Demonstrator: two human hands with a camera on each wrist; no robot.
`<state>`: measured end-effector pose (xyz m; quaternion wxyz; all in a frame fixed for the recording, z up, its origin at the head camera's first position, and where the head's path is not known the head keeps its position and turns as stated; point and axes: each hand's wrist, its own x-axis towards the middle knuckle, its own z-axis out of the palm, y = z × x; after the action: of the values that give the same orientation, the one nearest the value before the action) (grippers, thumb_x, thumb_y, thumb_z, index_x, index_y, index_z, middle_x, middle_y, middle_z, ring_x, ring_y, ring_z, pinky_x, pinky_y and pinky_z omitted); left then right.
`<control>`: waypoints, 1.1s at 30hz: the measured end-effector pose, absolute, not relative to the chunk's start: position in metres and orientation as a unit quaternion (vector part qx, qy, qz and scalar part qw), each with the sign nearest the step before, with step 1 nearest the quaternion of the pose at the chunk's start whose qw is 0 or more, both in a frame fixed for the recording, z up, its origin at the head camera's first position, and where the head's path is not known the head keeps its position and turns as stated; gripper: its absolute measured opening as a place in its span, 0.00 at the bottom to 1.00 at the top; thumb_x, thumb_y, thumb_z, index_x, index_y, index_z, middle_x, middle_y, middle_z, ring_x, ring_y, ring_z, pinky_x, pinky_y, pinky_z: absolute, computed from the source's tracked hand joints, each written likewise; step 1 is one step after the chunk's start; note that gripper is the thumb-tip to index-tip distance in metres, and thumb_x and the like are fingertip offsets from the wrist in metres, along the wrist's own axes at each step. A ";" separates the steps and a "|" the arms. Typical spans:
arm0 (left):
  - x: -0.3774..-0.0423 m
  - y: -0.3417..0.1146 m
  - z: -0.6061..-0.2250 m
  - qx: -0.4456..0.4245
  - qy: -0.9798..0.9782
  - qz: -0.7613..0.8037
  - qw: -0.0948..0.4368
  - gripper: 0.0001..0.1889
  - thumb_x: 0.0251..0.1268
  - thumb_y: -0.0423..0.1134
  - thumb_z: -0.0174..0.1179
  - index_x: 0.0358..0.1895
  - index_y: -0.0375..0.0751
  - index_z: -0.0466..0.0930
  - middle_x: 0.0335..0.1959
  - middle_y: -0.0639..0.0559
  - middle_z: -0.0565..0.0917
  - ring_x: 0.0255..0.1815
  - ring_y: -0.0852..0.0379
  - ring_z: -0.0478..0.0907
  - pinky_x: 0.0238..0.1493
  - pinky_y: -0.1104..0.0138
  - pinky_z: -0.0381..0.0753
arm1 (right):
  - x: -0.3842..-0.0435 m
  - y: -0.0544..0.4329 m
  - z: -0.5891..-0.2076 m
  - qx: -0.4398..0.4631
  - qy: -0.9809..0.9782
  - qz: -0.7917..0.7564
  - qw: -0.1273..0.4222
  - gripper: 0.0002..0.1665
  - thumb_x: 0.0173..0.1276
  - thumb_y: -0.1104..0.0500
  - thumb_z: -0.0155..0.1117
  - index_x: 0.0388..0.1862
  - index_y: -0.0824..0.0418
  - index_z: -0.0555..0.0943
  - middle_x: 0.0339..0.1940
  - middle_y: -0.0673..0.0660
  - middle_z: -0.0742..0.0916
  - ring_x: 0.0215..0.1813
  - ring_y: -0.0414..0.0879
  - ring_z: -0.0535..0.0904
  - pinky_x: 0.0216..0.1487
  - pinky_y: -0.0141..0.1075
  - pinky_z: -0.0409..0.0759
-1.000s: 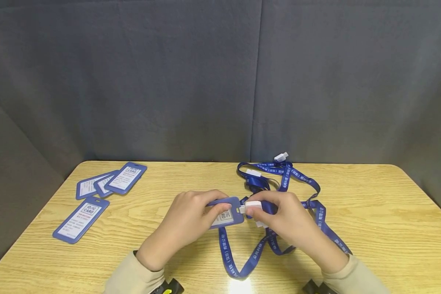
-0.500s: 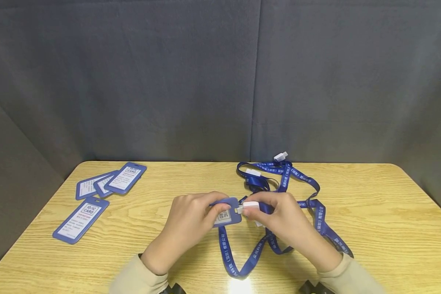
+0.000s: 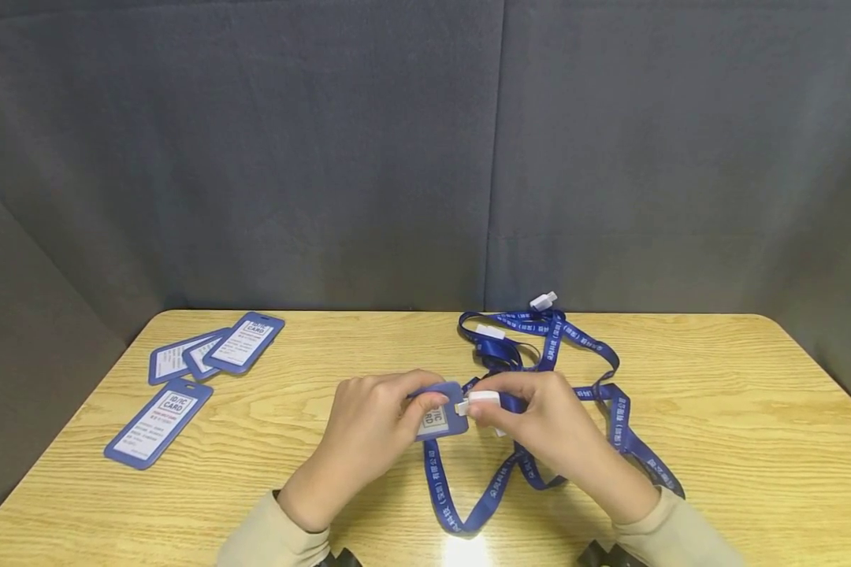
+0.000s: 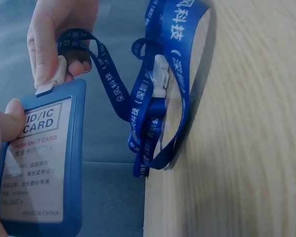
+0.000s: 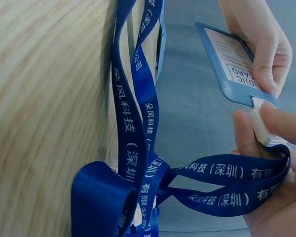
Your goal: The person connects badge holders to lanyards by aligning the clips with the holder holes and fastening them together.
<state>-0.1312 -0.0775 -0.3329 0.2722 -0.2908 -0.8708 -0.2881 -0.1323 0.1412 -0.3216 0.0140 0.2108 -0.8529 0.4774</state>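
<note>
My left hand (image 3: 376, 417) grips a blue ID card holder (image 3: 457, 425), thumb on its printed front. The holder is raised over the table, its slotted end pointing right. My right hand (image 3: 546, 413) pinches the white plastic clip (image 3: 485, 397) of a blue lanyard between thumb and index finger. In the left wrist view, the narrow tip of the clip (image 4: 56, 76) overlaps the holder's slotted edge. The right wrist view has the clip (image 5: 260, 123) meeting that same edge, with the lanyard strap (image 5: 227, 170) looping out of the right palm.
Several blue card holders (image 3: 157, 425) lie at the left of the wooden table (image 3: 340, 339), some overlapping. Tangled blue lanyards (image 3: 574, 339) spread across the middle right, one white clip (image 3: 542, 301) near the back edge. A dark grey curtain (image 3: 326, 157) hangs behind.
The clip's tip has shifted slightly left, further over the holder's slotted end. Both hands keep their grips and have moved only a little; the other holders and lanyards lie as before.
</note>
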 end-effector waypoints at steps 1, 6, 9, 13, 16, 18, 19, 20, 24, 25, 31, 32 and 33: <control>-0.131 -0.077 -0.333 -0.289 -0.872 -0.287 0.272 0.07 0.61 0.44 0.69 0.38 0.46 0.89 0.31 0.56 0.89 0.16 0.67 0.68 0.19 0.73 0.65 | -0.133 0.141 -0.322 0.211 -0.854 0.475 0.013 0.11 0.62 0.57 0.74 0.40 0.62 0.88 0.28 0.48 0.89 0.28 0.45 0.82 0.28 0.34 0.79; -0.130 -0.075 -0.334 -0.284 -0.879 -0.277 0.264 0.07 0.62 0.44 0.68 0.38 0.46 0.89 0.29 0.56 0.89 0.15 0.67 0.67 0.18 0.73 0.63 | -0.133 0.140 -0.323 0.201 -0.864 0.461 0.010 0.11 0.62 0.55 0.74 0.40 0.61 0.88 0.30 0.48 0.89 0.28 0.41 0.80 0.29 0.33 0.79; -0.129 -0.074 -0.333 -0.282 -0.882 -0.270 0.263 0.07 0.62 0.44 0.68 0.39 0.46 0.89 0.29 0.56 0.89 0.15 0.67 0.67 0.17 0.73 0.62 | -0.132 0.140 -0.322 0.198 -0.869 0.454 0.010 0.12 0.62 0.54 0.74 0.40 0.60 0.88 0.30 0.48 0.89 0.29 0.40 0.80 0.29 0.33 0.79; -0.129 -0.075 -0.331 -0.285 -0.882 -0.263 0.269 0.08 0.62 0.46 0.68 0.39 0.48 0.89 0.30 0.57 0.89 0.16 0.67 0.70 0.18 0.73 0.64 | -0.131 0.139 -0.320 0.195 -0.871 0.451 0.008 0.13 0.62 0.53 0.74 0.41 0.60 0.88 0.28 0.46 0.88 0.28 0.40 0.80 0.30 0.34 0.79; -0.130 -0.076 -0.329 -0.286 -0.882 -0.256 0.272 0.08 0.63 0.47 0.67 0.39 0.49 0.89 0.29 0.59 0.88 0.16 0.67 0.68 0.17 0.73 0.63 | -0.131 0.139 -0.319 0.194 -0.870 0.453 0.007 0.13 0.63 0.52 0.74 0.41 0.60 0.88 0.27 0.45 0.87 0.28 0.40 0.80 0.30 0.34 0.79; -0.129 -0.077 -0.327 -0.285 -0.884 -0.253 0.270 0.07 0.63 0.47 0.67 0.39 0.51 0.89 0.28 0.60 0.88 0.15 0.67 0.67 0.17 0.73 0.63 | -0.130 0.139 -0.319 0.193 -0.868 0.458 0.005 0.13 0.63 0.52 0.74 0.41 0.60 0.88 0.26 0.46 0.87 0.28 0.41 0.80 0.30 0.34 0.79; -0.129 -0.077 -0.326 -0.283 -0.886 -0.254 0.267 0.07 0.63 0.47 0.67 0.39 0.51 0.88 0.28 0.61 0.88 0.16 0.68 0.67 0.17 0.73 0.63 | -0.130 0.139 -0.318 0.192 -0.867 0.461 0.003 0.13 0.63 0.53 0.74 0.41 0.60 0.88 0.26 0.46 0.87 0.28 0.42 0.81 0.30 0.34 0.79; -0.129 -0.077 -0.325 -0.281 -0.887 -0.255 0.262 0.07 0.63 0.47 0.67 0.39 0.51 0.88 0.28 0.61 0.88 0.16 0.67 0.68 0.17 0.73 0.63 | -0.130 0.139 -0.318 0.191 -0.866 0.463 0.001 0.14 0.63 0.53 0.73 0.42 0.60 0.87 0.26 0.46 0.87 0.28 0.43 0.81 0.30 0.34 0.79; -0.130 -0.078 -0.321 -0.271 -0.894 -0.262 0.243 0.08 0.63 0.48 0.67 0.39 0.51 0.89 0.31 0.60 0.89 0.18 0.67 0.71 0.18 0.72 0.64 | -0.129 0.139 -0.317 0.187 -0.859 0.476 -0.012 0.15 0.65 0.52 0.72 0.43 0.62 0.87 0.27 0.50 0.88 0.30 0.48 0.84 0.30 0.34 0.79; -0.130 -0.079 -0.321 -0.269 -0.894 -0.264 0.241 0.08 0.63 0.48 0.67 0.40 0.52 0.89 0.31 0.60 0.89 0.19 0.66 0.72 0.19 0.72 0.65 | -0.128 0.139 -0.316 0.186 -0.859 0.477 -0.012 0.15 0.65 0.52 0.72 0.43 0.62 0.86 0.27 0.50 0.88 0.31 0.48 0.84 0.30 0.34 0.79; -0.131 -0.080 -0.324 -0.271 -0.883 -0.293 0.247 0.07 0.63 0.47 0.68 0.39 0.51 0.89 0.29 0.62 0.88 0.16 0.69 0.68 0.19 0.71 0.65 | -0.129 0.140 -0.315 0.194 -0.860 0.472 -0.001 0.16 0.65 0.50 0.71 0.46 0.60 0.86 0.30 0.49 0.87 0.28 0.44 0.81 0.29 0.34 0.79; -0.132 -0.081 -0.324 -0.273 -0.879 -0.301 0.252 0.07 0.63 0.47 0.68 0.39 0.51 0.89 0.27 0.62 0.87 0.15 0.70 0.65 0.18 0.71 0.63 | -0.129 0.141 -0.314 0.197 -0.861 0.469 0.003 0.17 0.66 0.50 0.71 0.46 0.60 0.86 0.32 0.49 0.88 0.29 0.43 0.80 0.30 0.34 0.79; -0.132 -0.081 -0.325 -0.274 -0.874 -0.308 0.257 0.07 0.64 0.46 0.68 0.39 0.50 0.89 0.26 0.62 0.87 0.14 0.71 0.62 0.17 0.72 0.62 | -0.129 0.142 -0.312 0.199 -0.862 0.466 0.005 0.17 0.66 0.50 0.71 0.47 0.59 0.86 0.34 0.50 0.88 0.29 0.43 0.80 0.30 0.34 0.79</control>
<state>-0.1322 -0.0809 -0.3250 0.2566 -0.2742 -0.8740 -0.3083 -0.1291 0.1417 -0.3118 0.0052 0.1988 -0.8624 0.4656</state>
